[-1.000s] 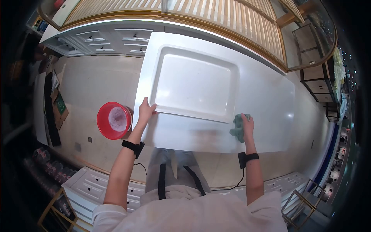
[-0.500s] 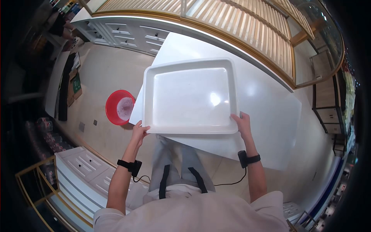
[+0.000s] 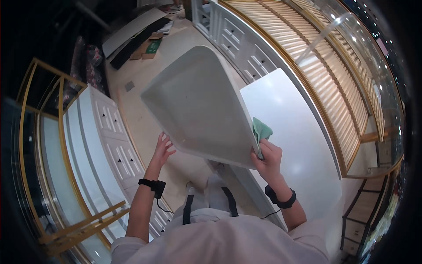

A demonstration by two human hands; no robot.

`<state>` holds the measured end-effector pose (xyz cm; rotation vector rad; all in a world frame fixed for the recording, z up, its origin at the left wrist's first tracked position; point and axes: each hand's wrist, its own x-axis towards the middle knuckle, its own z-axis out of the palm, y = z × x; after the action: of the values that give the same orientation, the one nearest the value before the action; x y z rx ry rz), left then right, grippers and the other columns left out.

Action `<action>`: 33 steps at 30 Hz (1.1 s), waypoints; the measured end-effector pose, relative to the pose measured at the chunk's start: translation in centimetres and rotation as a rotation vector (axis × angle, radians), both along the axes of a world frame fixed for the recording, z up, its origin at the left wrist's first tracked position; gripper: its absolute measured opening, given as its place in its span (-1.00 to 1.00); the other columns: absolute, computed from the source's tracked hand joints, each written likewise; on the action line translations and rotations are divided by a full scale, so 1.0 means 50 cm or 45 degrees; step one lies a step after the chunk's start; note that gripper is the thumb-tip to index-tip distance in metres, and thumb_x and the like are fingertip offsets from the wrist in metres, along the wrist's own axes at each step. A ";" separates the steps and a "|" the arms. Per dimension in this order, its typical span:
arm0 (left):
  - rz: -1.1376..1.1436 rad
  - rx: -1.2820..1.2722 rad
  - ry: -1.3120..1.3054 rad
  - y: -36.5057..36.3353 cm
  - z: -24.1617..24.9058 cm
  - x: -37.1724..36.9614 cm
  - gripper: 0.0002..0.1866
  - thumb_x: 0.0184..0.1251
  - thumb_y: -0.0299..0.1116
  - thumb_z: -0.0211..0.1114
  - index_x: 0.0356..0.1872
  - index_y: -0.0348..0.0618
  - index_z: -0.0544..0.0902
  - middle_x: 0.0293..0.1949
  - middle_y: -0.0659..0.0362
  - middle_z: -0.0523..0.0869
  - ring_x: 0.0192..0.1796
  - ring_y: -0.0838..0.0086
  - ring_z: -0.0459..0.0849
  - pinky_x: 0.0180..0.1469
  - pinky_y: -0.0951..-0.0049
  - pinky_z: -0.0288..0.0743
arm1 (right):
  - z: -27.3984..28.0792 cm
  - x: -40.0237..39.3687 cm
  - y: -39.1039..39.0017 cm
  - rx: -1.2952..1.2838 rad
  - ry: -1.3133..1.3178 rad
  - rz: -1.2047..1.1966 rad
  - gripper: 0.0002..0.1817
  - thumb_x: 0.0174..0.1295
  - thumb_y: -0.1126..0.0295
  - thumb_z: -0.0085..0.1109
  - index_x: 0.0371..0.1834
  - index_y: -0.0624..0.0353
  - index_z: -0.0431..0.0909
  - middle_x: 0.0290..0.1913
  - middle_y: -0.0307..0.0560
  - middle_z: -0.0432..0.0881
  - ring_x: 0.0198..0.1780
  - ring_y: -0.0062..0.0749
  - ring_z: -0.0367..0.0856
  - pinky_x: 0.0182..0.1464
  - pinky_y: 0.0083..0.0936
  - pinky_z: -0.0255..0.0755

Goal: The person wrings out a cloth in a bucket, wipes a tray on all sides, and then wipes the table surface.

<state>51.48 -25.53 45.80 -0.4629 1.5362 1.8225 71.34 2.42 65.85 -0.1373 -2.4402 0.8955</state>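
A large white rectangular tray (image 3: 198,101) is held up at a steep tilt in front of me, its surface in shadow. My right hand (image 3: 269,159) grips its near right corner, with a crumpled green cloth (image 3: 262,130) pinched against the rim. At the tray's lower left corner is my left hand (image 3: 163,149), fingers spread and fingertips right at the edge. The tray overlaps the floor and part of the white table (image 3: 299,119) in this view.
Right of the table runs a gold-trimmed display case (image 3: 307,70) with slatted shelves. White drawer cabinets (image 3: 114,127) line the left, with a gold frame (image 3: 61,99) beside them. Flattened cardboard (image 3: 147,49) lies on the floor ahead. Black wristbands with cables sit on both wrists.
My view has turned left. The tray has gone from lying nearly level over the table to steeply tilted and left of it. The green cloth now shows at my right hand; my left fingers have spread.
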 end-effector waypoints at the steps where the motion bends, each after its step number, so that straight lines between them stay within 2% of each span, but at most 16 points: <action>1: 0.097 0.075 0.025 -0.039 -0.002 -0.015 -0.53 0.31 -0.06 0.11 0.20 0.10 0.30 0.12 0.21 0.41 0.16 0.26 0.36 0.10 0.12 0.36 | 0.002 -0.016 -0.029 0.108 0.029 0.072 -0.83 -0.28 0.57 0.18 -0.57 0.25 0.39 -0.58 -0.12 0.31 -0.61 -0.29 0.36 -0.62 -0.50 0.19; 3: 0.280 0.231 0.081 -0.129 -0.012 -0.035 -0.45 0.33 0.01 0.07 0.25 0.01 0.24 0.17 0.19 0.38 0.15 0.24 0.37 0.11 0.05 0.33 | 0.009 -0.037 -0.090 0.351 0.088 0.214 -0.78 -0.37 0.52 0.20 -0.58 0.20 0.38 -0.56 -0.17 0.35 -0.57 -0.36 0.39 -0.64 -0.51 0.21; 6: 0.082 1.236 0.184 -0.281 -0.175 -0.049 -0.47 0.38 0.01 -0.02 0.26 -0.05 0.26 0.15 0.16 0.42 0.15 0.28 0.39 0.16 0.09 0.33 | 0.027 -0.061 -0.174 0.714 0.241 0.449 -0.76 -0.44 0.43 0.17 -0.58 0.10 0.39 -0.54 -0.26 0.36 -0.53 -0.49 0.40 -0.66 -0.57 0.21; 8: 0.106 1.348 0.198 -0.365 -0.176 0.004 -0.48 0.38 0.00 -0.02 0.25 -0.06 0.27 0.15 0.16 0.42 0.15 0.28 0.39 0.16 0.12 0.33 | 0.037 -0.063 -0.220 0.878 0.400 0.628 -0.77 -0.45 0.38 0.12 -0.59 0.05 0.40 -0.53 -0.29 0.37 -0.50 -0.55 0.40 -0.65 -0.61 0.21; 9: 0.124 1.354 0.197 -0.399 -0.166 0.036 -0.48 0.38 -0.01 -0.02 0.24 -0.07 0.27 0.14 0.16 0.42 0.15 0.29 0.40 0.16 0.13 0.33 | 0.042 -0.060 -0.237 0.920 0.433 0.701 -0.81 -0.38 0.36 0.12 -0.58 0.01 0.41 -0.52 -0.28 0.37 -0.50 -0.56 0.38 -0.63 -0.64 0.22; 12: 0.200 1.339 0.189 -0.484 -0.155 0.109 -0.49 0.39 -0.03 -0.03 0.23 -0.09 0.28 0.14 0.17 0.43 0.15 0.29 0.40 0.17 0.17 0.32 | 0.045 -0.048 -0.255 0.986 0.461 0.779 -0.83 -0.37 0.39 0.13 -0.59 0.01 0.41 -0.49 -0.27 0.38 -0.47 -0.54 0.40 -0.59 -0.66 0.25; 15: 0.234 1.354 0.204 -0.532 -0.155 0.142 -0.51 0.40 -0.04 -0.04 0.22 -0.11 0.30 0.13 0.17 0.43 0.16 0.30 0.40 0.18 0.21 0.32 | 0.013 -0.046 -0.247 0.991 0.234 0.694 -0.83 -0.35 0.42 0.15 -0.59 0.01 0.40 -0.48 -0.25 0.37 -0.43 -0.49 0.42 -0.58 -0.62 0.28; 19: 0.233 1.393 0.240 -0.575 -0.145 0.160 -0.52 0.41 -0.06 -0.05 0.20 -0.14 0.31 0.13 0.17 0.44 0.16 0.32 0.41 0.19 0.26 0.32 | -0.019 -0.052 -0.256 0.933 0.251 0.478 -0.80 -0.36 0.47 0.15 -0.56 0.06 0.40 -0.47 -0.21 0.34 -0.38 -0.42 0.45 -0.57 -0.53 0.32; 21: 0.225 1.408 0.263 -0.593 -0.135 0.157 -0.53 0.41 -0.08 -0.05 0.19 -0.16 0.32 0.12 0.17 0.44 0.16 0.32 0.41 0.19 0.29 0.32 | -0.017 -0.060 -0.265 0.884 0.318 0.341 -0.78 -0.37 0.50 0.15 -0.55 0.09 0.39 -0.48 -0.18 0.32 -0.37 -0.36 0.45 -0.57 -0.49 0.33; 24: 0.180 1.429 0.311 -0.588 -0.105 0.112 -0.54 0.42 -0.09 -0.06 0.18 -0.18 0.33 0.12 0.17 0.45 0.16 0.33 0.42 0.20 0.33 0.32 | -0.033 -0.072 -0.257 0.756 0.164 0.263 -0.77 -0.39 0.55 0.13 -0.55 0.15 0.38 -0.46 -0.13 0.34 -0.36 -0.26 0.46 -0.57 -0.46 0.32; 25: 0.158 1.420 0.328 -0.575 -0.087 0.088 -0.55 0.42 -0.10 -0.06 0.17 -0.19 0.33 0.12 0.17 0.45 0.16 0.33 0.42 0.20 0.34 0.32 | -0.036 -0.068 -0.254 0.681 0.179 0.220 -0.77 -0.38 0.61 0.10 -0.54 0.21 0.37 -0.44 -0.08 0.37 -0.36 -0.15 0.46 -0.55 -0.40 0.32; 27: 0.152 1.282 0.354 -0.545 -0.039 0.043 -0.55 0.42 -0.11 -0.07 0.17 -0.20 0.34 0.11 0.17 0.46 0.16 0.34 0.42 0.20 0.37 0.32 | -0.031 -0.068 -0.250 0.592 0.273 0.139 -0.77 -0.34 0.64 0.08 -0.50 0.25 0.38 -0.43 -0.05 0.40 -0.36 -0.13 0.46 -0.52 -0.37 0.32; 28: 0.238 0.740 0.402 -0.492 0.081 0.050 -0.51 0.39 -0.04 -0.03 0.23 -0.07 0.28 0.20 0.18 0.38 0.23 0.36 0.35 0.24 0.27 0.27 | -0.032 -0.063 -0.249 0.536 0.305 0.107 -0.77 -0.32 0.66 0.07 -0.48 0.27 0.39 -0.42 -0.04 0.41 -0.36 -0.11 0.46 -0.51 -0.36 0.32; 29: 0.200 0.674 0.334 -0.492 0.048 0.017 -0.41 0.35 0.07 -0.02 0.33 0.15 0.14 0.30 0.18 0.22 0.33 0.35 0.20 0.28 0.09 0.17 | -0.035 -0.056 -0.247 0.476 0.268 0.117 -0.78 -0.29 0.67 0.06 -0.46 0.29 0.40 -0.42 -0.03 0.41 -0.37 -0.09 0.46 -0.49 -0.35 0.33; 32: 0.107 0.637 0.389 -0.488 0.080 0.029 -0.34 0.33 0.17 -0.04 0.38 0.34 -0.02 0.37 0.20 0.08 0.38 0.33 0.10 0.26 -0.10 0.10 | -0.060 -0.036 -0.234 0.278 0.161 0.045 -0.86 -0.13 0.68 0.05 -0.44 0.33 0.40 -0.49 -0.02 0.37 -0.45 -0.13 0.42 -0.45 -0.43 0.30; 33: 0.082 0.563 0.368 -0.479 0.089 0.032 -0.33 0.33 0.19 -0.07 0.39 0.34 -0.05 0.37 0.20 0.07 0.38 0.32 0.10 0.26 -0.14 0.07 | -0.070 -0.025 -0.233 0.178 0.117 -0.005 -0.89 -0.09 0.67 0.06 -0.45 0.33 0.40 -0.51 -0.02 0.35 -0.47 -0.15 0.40 -0.45 -0.45 0.29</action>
<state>53.06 -49.47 50.27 -0.0388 1.2470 2.2776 70.09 -9.22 62.36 -0.0489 -2.4060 0.7108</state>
